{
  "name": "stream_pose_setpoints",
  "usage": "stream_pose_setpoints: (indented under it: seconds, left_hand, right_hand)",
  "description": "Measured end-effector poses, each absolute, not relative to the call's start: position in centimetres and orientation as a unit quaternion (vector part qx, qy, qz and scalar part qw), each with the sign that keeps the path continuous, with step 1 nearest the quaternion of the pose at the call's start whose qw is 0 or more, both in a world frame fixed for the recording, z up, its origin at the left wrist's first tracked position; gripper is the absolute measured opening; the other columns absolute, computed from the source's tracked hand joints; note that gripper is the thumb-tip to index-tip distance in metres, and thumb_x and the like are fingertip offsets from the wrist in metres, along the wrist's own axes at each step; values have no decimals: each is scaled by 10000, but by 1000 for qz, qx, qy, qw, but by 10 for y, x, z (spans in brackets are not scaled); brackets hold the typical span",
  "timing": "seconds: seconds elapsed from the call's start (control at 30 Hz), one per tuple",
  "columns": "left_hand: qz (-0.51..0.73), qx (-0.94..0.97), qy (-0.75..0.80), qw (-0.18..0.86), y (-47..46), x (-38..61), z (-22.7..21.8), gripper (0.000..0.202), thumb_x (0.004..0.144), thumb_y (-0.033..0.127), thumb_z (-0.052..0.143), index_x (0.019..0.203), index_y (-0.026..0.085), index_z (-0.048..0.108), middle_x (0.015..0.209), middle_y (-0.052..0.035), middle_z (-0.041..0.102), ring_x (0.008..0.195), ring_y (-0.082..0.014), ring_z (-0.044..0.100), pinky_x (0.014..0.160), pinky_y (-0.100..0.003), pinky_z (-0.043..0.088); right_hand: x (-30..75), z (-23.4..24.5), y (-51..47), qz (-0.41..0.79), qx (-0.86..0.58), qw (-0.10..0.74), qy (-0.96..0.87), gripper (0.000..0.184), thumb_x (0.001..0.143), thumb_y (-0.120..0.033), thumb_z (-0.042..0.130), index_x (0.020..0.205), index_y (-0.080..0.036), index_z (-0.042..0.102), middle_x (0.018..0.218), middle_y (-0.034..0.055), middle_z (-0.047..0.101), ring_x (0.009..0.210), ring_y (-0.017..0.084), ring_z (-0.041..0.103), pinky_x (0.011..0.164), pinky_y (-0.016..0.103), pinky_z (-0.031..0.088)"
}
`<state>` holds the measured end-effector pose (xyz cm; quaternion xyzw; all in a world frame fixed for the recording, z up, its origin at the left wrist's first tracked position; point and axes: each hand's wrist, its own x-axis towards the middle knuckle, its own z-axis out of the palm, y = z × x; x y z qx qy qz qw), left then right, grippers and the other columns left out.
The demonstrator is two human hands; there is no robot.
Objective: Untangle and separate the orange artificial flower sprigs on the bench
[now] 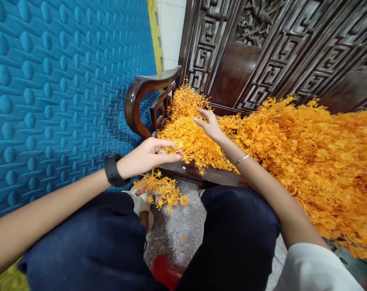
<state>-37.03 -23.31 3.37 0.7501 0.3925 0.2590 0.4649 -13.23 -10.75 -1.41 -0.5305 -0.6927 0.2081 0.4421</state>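
My left hand, with a dark band on its wrist, is closed in front of a pile of small orange plastic flower pieces. A small yellow ring-like piece shows at its fingertips. Below the palm hangs a bunch of orange branching plastic stems, its upper end hidden by the hand. My right hand, a thin bangle on its wrist, is over the pile with thumb and fingers apart. Nothing shows between them.
The pile lies on a dark wooden bench seat with a curved armrest and a carved back. A larger heap of orange stems covers the right side. Blue mats lie left; a red object sits on the floor.
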Motion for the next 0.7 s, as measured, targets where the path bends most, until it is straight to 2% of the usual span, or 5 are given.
stream_pose_setpoints:
  seconds: [0.1, 0.2, 0.27, 0.4, 0.7]
  left_hand:
    - [260, 744, 400, 468, -232, -370, 34, 176, 735, 304, 652, 824, 155, 680, 471, 32, 510, 451, -98, 465, 421, -211, 324]
    - [255, 733, 421, 468, -232, -369, 37, 166, 725, 286, 650, 798, 139, 672, 457, 46, 480, 412, -71, 385, 405, -206, 257]
    - [247, 729, 436, 467, -232, -369, 38, 172, 731, 293, 641, 757, 125, 668, 445, 57, 442, 394, -50, 314, 397, -202, 200]
    - [264, 721, 443, 462, -232, -371, 39, 222, 780, 282, 555, 693, 113, 669, 400, 81, 338, 370, -36, 225, 389, -205, 144]
    - [399, 679, 441, 431, -228, -368, 39, 179, 746, 204, 531, 601, 129, 605, 396, 91, 291, 381, -31, 213, 406, -206, 154]
  right_hand:
    - [-150, 5, -146, 426, -354, 389, -736, 402, 833, -541, 519, 999, -200, 652, 1044, 70, 646, 931, 157, 600, 815, 332, 481]
    - [-165, 23, -180, 532, -251, 295, -753, 347, 740, -481, 672, 922, -185, 663, 889, 34, 672, 823, 128, 623, 747, 285, 495]
    - [-172, 30, -193, 537, -252, 306, -745, 290, 658, -382, 767, 820, -169, 655, 791, 6, 656, 748, 108, 607, 717, 264, 483]
    - [-179, 29, -196, 523, -321, 389, -687, 244, 633, -320, 769, 662, -159, 588, 672, -25, 586, 644, 83, 527, 652, 251, 439]
    - [-204, 31, -193, 425, -411, 524, -613, 113, 695, -171, 635, 634, -170, 540, 655, -28, 540, 639, 87, 479, 670, 269, 409]
